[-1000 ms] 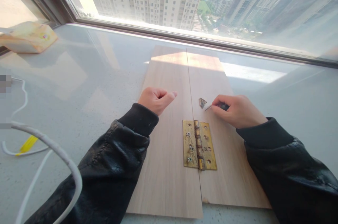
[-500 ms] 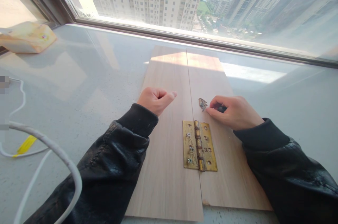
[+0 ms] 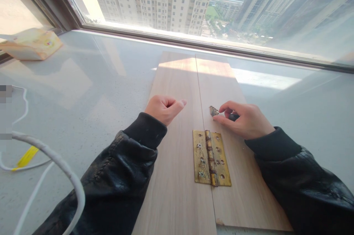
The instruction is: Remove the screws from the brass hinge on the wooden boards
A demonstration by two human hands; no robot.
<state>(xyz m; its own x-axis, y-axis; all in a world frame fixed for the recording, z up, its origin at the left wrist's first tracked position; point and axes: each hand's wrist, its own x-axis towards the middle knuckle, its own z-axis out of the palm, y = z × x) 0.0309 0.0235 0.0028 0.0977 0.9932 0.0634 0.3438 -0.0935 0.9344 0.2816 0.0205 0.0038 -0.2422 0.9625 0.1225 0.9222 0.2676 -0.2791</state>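
My left hand (image 3: 166,109) rests as a loose fist over the left wooden board (image 3: 177,161), thumb pointing right; nothing shows in its curled fingers. My right hand (image 3: 245,118) is over the right board (image 3: 249,190). A black object (image 3: 233,117) sits in its curled fingers, mostly hidden by them. Thumb and forefinger are parted beside a small heap of screws (image 3: 213,111), the fingertips at its right edge. Nearer me, a worn brass hinge (image 3: 211,158) lies opened flat across the seam. Several screws sit in its left leaf; the right leaf shows holes.
White cables (image 3: 65,168) loop at the left, one with a yellow tag (image 3: 27,156). A yellowish package (image 3: 34,44) stands in the far left corner. The window frame (image 3: 177,45) runs behind the boards, which lie on a pale speckled sill (image 3: 118,80).
My right thumb and forefinger have spread apart beside the screws, and the heap looks slightly shifted. My left hand keeps its pose. The whole view has moved down a little.
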